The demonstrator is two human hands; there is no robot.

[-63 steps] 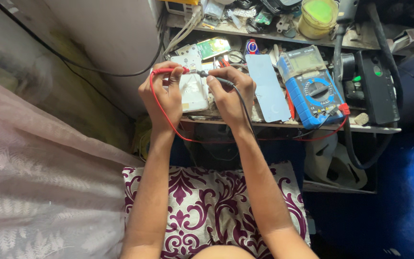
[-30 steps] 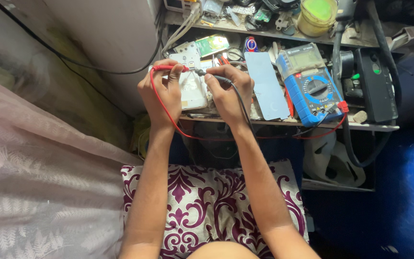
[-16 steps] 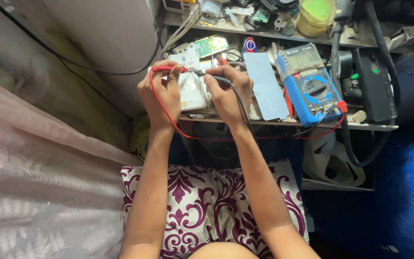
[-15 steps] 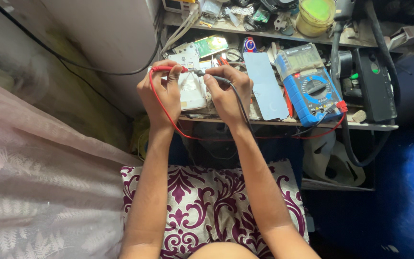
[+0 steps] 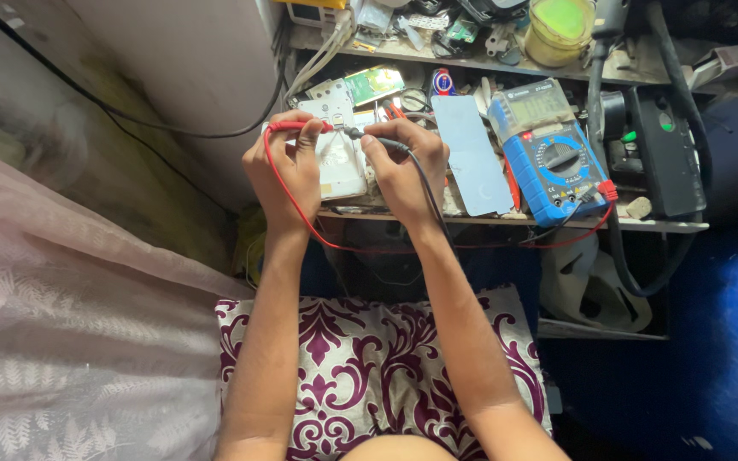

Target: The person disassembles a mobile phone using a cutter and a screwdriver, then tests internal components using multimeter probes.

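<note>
My left hand (image 5: 286, 166) grips a red test probe (image 5: 294, 126) whose tip points right. My right hand (image 5: 405, 164) pinches a black test probe (image 5: 359, 135) whose tip points left. Both tips meet over the upper part of a white opened phone body (image 5: 340, 158) lying on the workbench between my hands. A red lead (image 5: 301, 224) and a black lead (image 5: 431, 209) trail from the probes toward a blue multimeter (image 5: 551, 154) at the right.
A pale blue flat panel (image 5: 471, 154) lies between the phone and the meter. A black box (image 5: 658, 154) stands at the right. A yellow-green tub (image 5: 561, 27) and small parts crowd the shelf behind. A purple patterned cushion (image 5: 369, 367) lies under my forearms.
Both hands stay on the probes over the white phone; the view has shifted only slightly.
</note>
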